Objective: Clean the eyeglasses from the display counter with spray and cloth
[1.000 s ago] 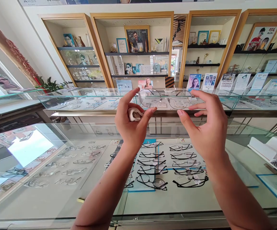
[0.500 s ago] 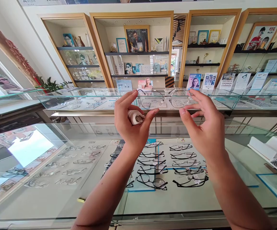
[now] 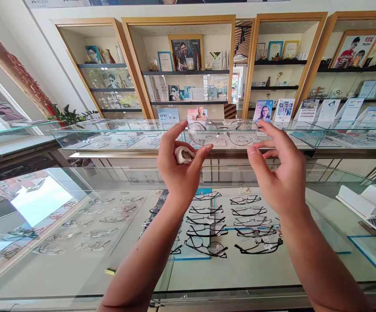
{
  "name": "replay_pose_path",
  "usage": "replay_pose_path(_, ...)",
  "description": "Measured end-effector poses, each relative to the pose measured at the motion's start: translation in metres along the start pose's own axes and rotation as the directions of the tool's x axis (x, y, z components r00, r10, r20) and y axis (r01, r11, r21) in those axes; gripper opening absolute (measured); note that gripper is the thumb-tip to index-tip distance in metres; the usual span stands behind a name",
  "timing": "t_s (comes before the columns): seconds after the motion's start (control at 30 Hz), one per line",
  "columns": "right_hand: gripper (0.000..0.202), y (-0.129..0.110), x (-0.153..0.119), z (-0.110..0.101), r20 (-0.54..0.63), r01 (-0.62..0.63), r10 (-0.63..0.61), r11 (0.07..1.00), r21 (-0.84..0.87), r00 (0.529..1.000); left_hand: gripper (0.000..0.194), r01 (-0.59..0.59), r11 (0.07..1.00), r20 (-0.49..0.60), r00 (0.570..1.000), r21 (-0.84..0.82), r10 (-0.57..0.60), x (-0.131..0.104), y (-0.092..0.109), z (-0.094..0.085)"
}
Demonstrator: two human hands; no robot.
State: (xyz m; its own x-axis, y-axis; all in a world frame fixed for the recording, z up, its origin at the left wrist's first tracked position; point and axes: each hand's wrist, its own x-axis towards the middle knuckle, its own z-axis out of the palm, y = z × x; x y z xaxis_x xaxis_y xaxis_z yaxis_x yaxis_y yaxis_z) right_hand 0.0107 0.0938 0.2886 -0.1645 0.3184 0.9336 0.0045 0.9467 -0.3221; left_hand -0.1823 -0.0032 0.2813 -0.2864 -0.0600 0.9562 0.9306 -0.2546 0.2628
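Note:
A pair of thin-rimmed eyeglasses (image 3: 223,128) is held up in front of me, lenses toward the far display case. My left hand (image 3: 179,173) has its index fingertip at the left end of the frame and its thumb just under the left lens. Tucked against that palm under curled fingers is a crumpled whitish cloth (image 3: 184,155). At the frame's other end, my right hand (image 3: 280,173) touches with its index fingertip, its thumb lower down and apart from the rim. Both hands hold the eyeglasses between them, above the glass counter (image 3: 207,273).
Rows of dark-framed glasses (image 3: 204,247) lie inside the counter below my forearms. Paler frames (image 3: 92,245) sit to the left. A white box-like object (image 3: 363,201) stands at right. Beyond are another glass display case (image 3: 175,151) and wooden wall shelves (image 3: 179,19).
The eyeglasses have tilted a little, so both lenses look rounder and the bridge sits higher. My hands have shifted slightly right, with the cloth still in my left palm.

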Motion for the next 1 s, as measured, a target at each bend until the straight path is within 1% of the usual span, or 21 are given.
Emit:
replay_pose_path(0.2,0.039,0.000,0.001,0.001,-0.055,0.014,-0.012,0.999,0.036,0.998,0.053,0.006,0.999,-0.022,1.000,-0.034,-0.007,0.001,-0.005,0.003)
replay_pose_path(0.4,0.027,0.003,0.000,0.007,-0.181,0.051,-0.027,0.990,0.128,0.983,0.056,-0.081,0.990,-0.058,0.996,-0.118,0.075,-0.001,-0.018,0.007)
replay_pose_path(0.5,0.024,0.004,0.000,0.010,-0.211,0.067,-0.033,0.985,0.157,0.977,0.057,-0.114,0.986,-0.076,0.992,-0.122,0.105,-0.002,-0.022,0.008)
replay_pose_path(0.63,0.022,0.006,0.001,0.013,-0.215,0.024,0.018,0.981,0.190,0.977,0.057,-0.105,0.987,-0.063,0.993,-0.122,0.098,-0.002,-0.022,0.007)
replay_pose_path(0.8,0.017,0.008,0.003,0.014,-0.211,-0.016,0.080,0.956,0.292,0.974,0.055,-0.053,0.992,-0.020,0.998,-0.112,0.051,-0.003,-0.017,0.008)
replay_pose_path(1.0,0.018,0.005,0.006,0.009,-0.137,-0.074,0.132,0.927,0.368,0.982,0.051,-0.025,0.994,0.007,1.000,-0.108,0.025,-0.004,-0.015,0.011)
